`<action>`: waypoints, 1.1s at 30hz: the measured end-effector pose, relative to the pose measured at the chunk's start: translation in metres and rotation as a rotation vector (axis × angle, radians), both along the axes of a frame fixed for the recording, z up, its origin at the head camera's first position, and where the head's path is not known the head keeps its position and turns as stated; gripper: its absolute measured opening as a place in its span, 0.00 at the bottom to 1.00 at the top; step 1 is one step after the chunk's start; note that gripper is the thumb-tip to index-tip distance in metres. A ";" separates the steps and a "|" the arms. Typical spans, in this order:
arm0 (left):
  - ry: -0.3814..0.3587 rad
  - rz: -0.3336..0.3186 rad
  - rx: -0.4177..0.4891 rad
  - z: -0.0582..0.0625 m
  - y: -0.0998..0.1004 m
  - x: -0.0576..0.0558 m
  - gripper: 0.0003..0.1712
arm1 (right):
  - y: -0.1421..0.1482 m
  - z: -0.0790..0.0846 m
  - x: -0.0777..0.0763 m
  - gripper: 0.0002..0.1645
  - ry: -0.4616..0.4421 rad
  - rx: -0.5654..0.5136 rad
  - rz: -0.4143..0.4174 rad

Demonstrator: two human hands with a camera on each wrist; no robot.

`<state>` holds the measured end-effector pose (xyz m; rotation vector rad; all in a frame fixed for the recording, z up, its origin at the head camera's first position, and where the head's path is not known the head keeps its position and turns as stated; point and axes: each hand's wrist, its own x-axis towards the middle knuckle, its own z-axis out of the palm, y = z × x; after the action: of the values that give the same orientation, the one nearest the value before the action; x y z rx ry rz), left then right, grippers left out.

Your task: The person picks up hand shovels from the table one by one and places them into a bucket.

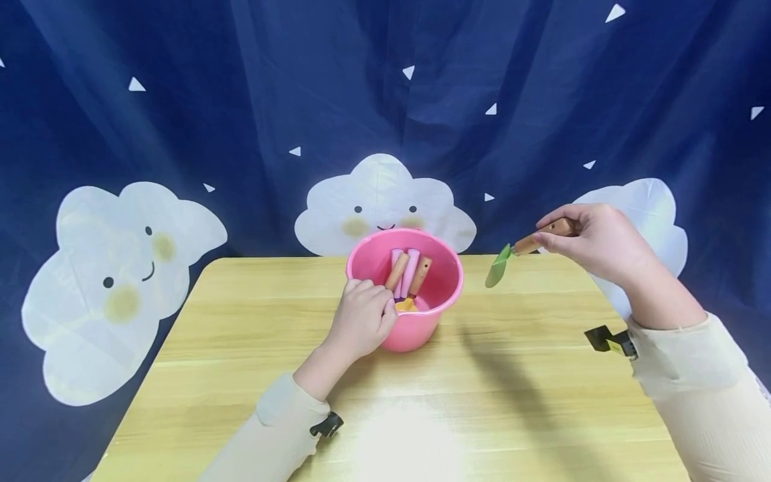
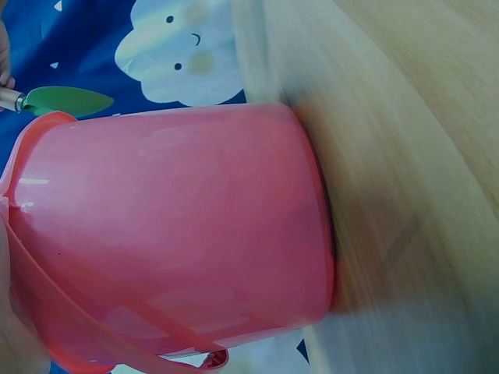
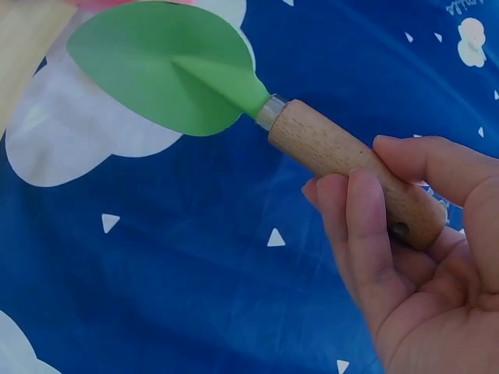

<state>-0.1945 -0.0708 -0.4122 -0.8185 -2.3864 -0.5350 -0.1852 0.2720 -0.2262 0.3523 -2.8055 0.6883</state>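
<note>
A pink bucket stands upright on the wooden table. My left hand grips its near-left rim, fingers curled over the edge. Inside the bucket are several tools, handles up: wooden handles, pink handles and a bit of yellow; their lower ends are hidden. Right of the bucket and above the table, my right hand holds a small trowel by its wooden handle, pinched between thumb and fingers. The trowel's green blade points down and left, apart from the bucket.
The light wooden table ends at a back edge just behind the bucket. Beyond it hangs a dark blue curtain with white clouds and triangles. The bucket's pink carrying handle hangs down its side. A bright glare lies on the near tabletop.
</note>
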 end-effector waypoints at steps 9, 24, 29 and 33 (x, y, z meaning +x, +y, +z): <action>0.011 -0.001 0.006 -0.001 0.000 0.001 0.15 | -0.008 0.012 0.001 0.12 0.014 -0.016 0.008; -0.003 0.001 -0.004 0.001 0.001 0.001 0.17 | -0.025 0.027 0.004 0.13 0.048 -0.083 0.017; 0.001 0.002 0.000 0.001 0.001 0.001 0.17 | -0.032 0.030 0.004 0.12 0.046 -0.110 0.035; 0.008 -0.001 0.001 0.001 0.001 0.001 0.17 | -0.037 0.028 0.003 0.12 0.027 -0.134 0.057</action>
<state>-0.1937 -0.0699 -0.4115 -0.8204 -2.3784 -0.5330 -0.1825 0.2353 -0.1983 0.4141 -2.7151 0.8726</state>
